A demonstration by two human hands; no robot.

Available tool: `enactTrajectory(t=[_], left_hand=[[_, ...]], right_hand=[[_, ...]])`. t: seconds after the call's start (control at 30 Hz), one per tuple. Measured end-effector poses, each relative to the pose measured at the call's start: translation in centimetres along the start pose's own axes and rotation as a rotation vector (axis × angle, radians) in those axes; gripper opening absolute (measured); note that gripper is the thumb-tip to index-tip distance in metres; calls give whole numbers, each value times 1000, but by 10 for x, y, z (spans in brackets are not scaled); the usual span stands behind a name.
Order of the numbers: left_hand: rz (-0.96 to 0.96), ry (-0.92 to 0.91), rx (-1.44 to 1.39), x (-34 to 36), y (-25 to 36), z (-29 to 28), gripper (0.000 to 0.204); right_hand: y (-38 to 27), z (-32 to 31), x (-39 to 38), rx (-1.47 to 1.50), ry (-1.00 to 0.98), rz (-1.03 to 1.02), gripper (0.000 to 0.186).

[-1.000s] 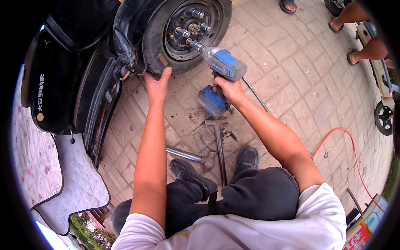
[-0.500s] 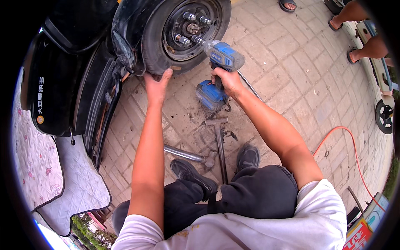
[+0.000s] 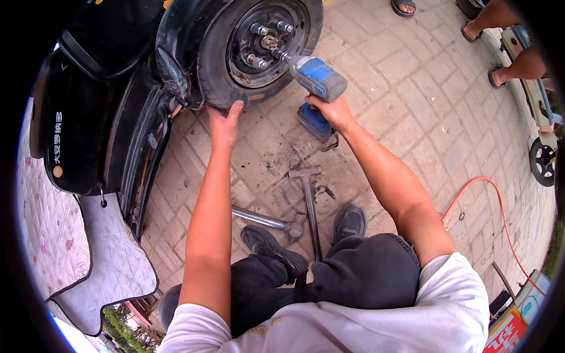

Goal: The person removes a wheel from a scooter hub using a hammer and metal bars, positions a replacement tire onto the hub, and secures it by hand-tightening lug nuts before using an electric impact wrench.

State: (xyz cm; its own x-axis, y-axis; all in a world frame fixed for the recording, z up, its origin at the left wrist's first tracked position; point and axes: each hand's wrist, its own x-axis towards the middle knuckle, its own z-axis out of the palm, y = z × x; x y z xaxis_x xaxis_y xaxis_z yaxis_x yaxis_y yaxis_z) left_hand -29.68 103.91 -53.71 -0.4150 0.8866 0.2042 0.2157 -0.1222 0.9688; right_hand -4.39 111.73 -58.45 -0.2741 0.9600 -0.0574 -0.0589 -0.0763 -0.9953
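Observation:
A black wheel (image 3: pixel 306 41), tire mounted, sits on a dark vehicle at the upper middle. Chrome lug nuts (image 3: pixel 259 29) stand on its hub around a central nut. My right hand (image 3: pixel 332 110) is closed around the handle of a blue and grey cordless impact wrench (image 3: pixel 321 77). The wrench's socket (image 3: pixel 281 55) points at the hub's lower right, against or very near a fastener; contact is hard to tell. My left hand (image 3: pixel 223 128) grips the tire's lower edge, thumb up along its side, the other fingers partly hidden behind the rubber.
Between my shoes lie a long-handled hammer (image 3: pixel 310 206) and a second hammer (image 3: pixel 265 219) on the brick paving. Black vehicle bodywork (image 3: pixel 76 123) and a quilted cover (image 3: pixel 115 253) stand at left. An orange hose (image 3: pixel 500 203) curves at right. Other people's feet (image 3: pixel 503 78) are at upper right.
The wheel has turned slightly, its lug nuts shifting left at the top. The impact wrench has rolled in my right hand, its battery swinging right. My left hand has moved slightly with the tire.

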Motion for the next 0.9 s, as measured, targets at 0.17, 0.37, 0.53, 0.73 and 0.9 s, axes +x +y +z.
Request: enactTrajectory(t=[0.17,0.37,0.53,0.73,0.9], left_hand=[[-129,-53,93,-1,-21,2,101],[-215,47,285,-11,-38,8,89],[15,105,82,4,25,7,92],[-15,39,104,3,14,2,93],[-132,13,-2,-5,4,3,88]], right_hand=[[-5,-20,-29,-56,-50,-8,24],[-32,13,-55,147,-67,147,23],[-26,29,-30,252,-78,172,13],[-21,43,-31,433,-53,164,11],[-22,43,-25,492,-38,266,14]])
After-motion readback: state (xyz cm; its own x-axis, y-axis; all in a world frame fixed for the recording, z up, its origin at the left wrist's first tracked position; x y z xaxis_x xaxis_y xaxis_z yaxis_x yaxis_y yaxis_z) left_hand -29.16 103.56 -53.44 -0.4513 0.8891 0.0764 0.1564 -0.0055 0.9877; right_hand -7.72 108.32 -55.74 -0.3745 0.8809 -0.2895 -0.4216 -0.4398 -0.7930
